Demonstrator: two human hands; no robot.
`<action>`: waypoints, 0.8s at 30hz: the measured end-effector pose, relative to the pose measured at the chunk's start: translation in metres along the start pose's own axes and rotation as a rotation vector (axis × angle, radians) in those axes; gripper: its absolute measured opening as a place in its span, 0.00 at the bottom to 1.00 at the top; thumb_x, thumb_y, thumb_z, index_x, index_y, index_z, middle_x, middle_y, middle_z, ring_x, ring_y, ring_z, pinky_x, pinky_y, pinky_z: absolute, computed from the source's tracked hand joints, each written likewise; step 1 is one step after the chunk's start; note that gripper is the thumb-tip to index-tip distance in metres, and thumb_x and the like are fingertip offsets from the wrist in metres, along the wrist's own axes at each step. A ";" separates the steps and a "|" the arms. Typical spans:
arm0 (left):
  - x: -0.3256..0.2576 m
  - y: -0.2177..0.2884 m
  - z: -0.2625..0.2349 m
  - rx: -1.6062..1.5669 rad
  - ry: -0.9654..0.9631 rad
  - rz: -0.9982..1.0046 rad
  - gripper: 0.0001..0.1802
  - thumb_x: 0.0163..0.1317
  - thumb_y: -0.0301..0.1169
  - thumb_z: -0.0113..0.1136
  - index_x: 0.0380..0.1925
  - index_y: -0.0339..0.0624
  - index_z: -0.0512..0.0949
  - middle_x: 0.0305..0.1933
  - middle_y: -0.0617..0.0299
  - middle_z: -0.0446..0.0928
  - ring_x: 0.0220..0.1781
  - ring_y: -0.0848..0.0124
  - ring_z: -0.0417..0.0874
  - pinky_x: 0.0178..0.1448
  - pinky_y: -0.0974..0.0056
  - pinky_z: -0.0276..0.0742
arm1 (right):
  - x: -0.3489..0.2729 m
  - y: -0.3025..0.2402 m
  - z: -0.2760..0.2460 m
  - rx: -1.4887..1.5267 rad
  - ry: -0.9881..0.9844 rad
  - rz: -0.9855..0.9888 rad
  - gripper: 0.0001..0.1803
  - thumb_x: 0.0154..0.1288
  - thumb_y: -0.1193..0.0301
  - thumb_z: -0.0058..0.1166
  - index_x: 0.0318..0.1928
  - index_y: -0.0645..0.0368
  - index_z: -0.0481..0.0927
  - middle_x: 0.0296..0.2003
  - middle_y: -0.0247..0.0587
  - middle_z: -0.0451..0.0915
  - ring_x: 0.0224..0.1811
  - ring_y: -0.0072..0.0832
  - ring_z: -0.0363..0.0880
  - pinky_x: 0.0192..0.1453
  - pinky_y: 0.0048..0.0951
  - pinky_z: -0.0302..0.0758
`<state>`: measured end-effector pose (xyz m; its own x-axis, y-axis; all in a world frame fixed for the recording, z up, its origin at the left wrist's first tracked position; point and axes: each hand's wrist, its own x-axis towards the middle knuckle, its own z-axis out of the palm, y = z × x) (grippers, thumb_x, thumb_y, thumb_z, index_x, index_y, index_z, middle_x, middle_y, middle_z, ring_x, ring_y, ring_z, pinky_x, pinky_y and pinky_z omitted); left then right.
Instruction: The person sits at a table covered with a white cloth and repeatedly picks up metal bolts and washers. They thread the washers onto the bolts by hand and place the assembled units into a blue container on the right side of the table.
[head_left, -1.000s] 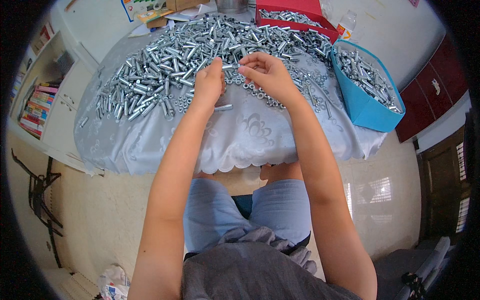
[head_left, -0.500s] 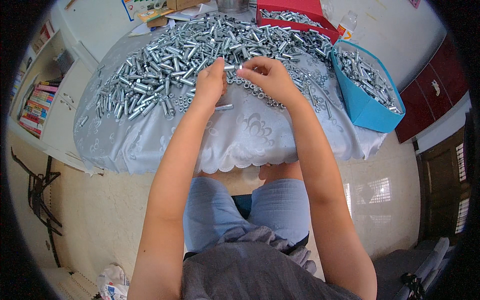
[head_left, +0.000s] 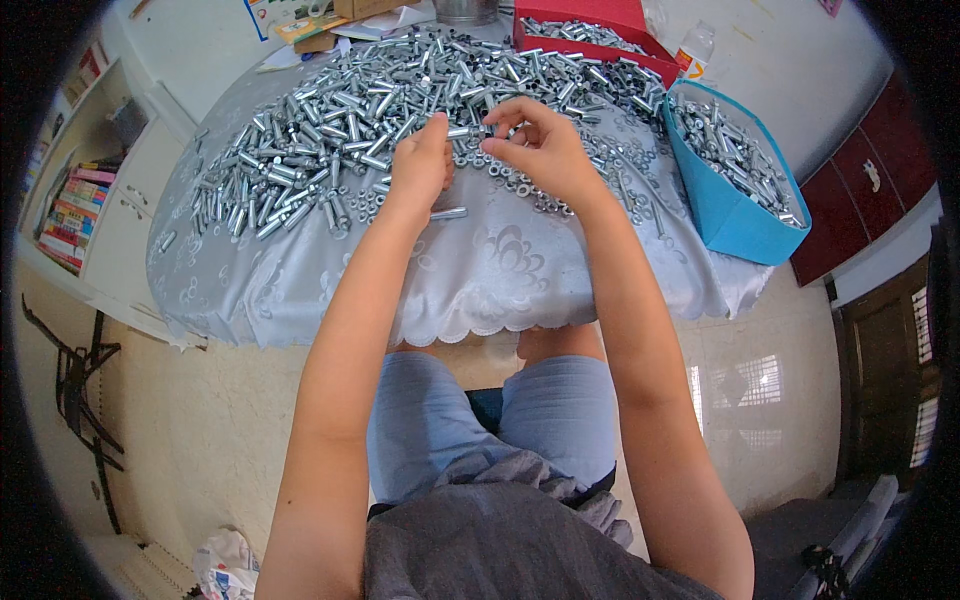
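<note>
My left hand (head_left: pixel 422 168) is closed around a silver expansion bolt (head_left: pixel 461 133), thumb on top, with the bolt's end pointing to the right. At that end, the curled fingers and thumb of my right hand (head_left: pixel 548 150) are around the tip; whether a small nut or washer sits between them is too small to tell. Beyond both hands spreads a large heap of metal expansion bolts (head_left: pixel 340 118). Loose nuts and washers (head_left: pixel 525 190) lie beneath my right hand. One separate bolt (head_left: pixel 449 213) rests on the cloth beside my left wrist.
The table has a silvery patterned cloth (head_left: pixel 510 265). A blue bin (head_left: pixel 745 220) full of bolts stands at its right edge. Farther back are a red box (head_left: pixel 590 42) with more metal parts, a plastic bottle (head_left: pixel 694 50) and a metal bucket (head_left: pixel 465 10).
My right fingers have shifted slightly to the right and spread somewhat at the bolt's end. My left hand keeps its grip in the same place.
</note>
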<state>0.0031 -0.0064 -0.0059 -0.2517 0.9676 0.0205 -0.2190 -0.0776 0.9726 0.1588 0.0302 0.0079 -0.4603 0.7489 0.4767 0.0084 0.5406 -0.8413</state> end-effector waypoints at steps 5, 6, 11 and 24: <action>-0.001 0.000 0.000 0.001 0.014 -0.021 0.19 0.60 0.45 0.48 0.16 0.49 0.61 0.12 0.73 0.55 0.13 0.80 0.55 0.20 0.72 0.52 | 0.001 0.004 0.000 -0.029 -0.018 -0.016 0.11 0.51 0.74 0.60 0.37 0.58 0.76 0.25 0.23 0.68 0.21 0.08 0.61 0.24 0.12 0.60; -0.001 0.000 -0.001 0.000 0.011 -0.025 0.19 0.60 0.45 0.48 0.16 0.48 0.62 0.12 0.73 0.55 0.13 0.80 0.55 0.20 0.72 0.52 | 0.000 0.003 0.001 -0.036 -0.025 0.009 0.11 0.52 0.73 0.59 0.37 0.59 0.76 0.25 0.23 0.68 0.21 0.08 0.61 0.24 0.12 0.59; -0.004 0.002 0.003 0.015 0.006 -0.017 0.19 0.59 0.45 0.49 0.17 0.48 0.62 0.12 0.73 0.55 0.13 0.80 0.55 0.20 0.72 0.52 | 0.000 0.008 0.001 -0.124 -0.002 0.087 0.12 0.51 0.69 0.59 0.36 0.58 0.77 0.24 0.27 0.69 0.20 0.13 0.62 0.25 0.17 0.63; -0.004 0.003 0.001 0.013 -0.007 -0.026 0.19 0.59 0.46 0.49 0.16 0.48 0.62 0.12 0.73 0.55 0.13 0.80 0.55 0.20 0.72 0.52 | -0.002 0.004 0.003 -0.120 0.007 0.055 0.11 0.52 0.69 0.59 0.36 0.59 0.77 0.23 0.23 0.68 0.19 0.09 0.59 0.23 0.14 0.58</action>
<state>0.0048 -0.0105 -0.0029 -0.2390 0.9710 -0.0032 -0.2128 -0.0492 0.9758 0.1573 0.0300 0.0027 -0.4501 0.7810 0.4329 0.1393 0.5403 -0.8299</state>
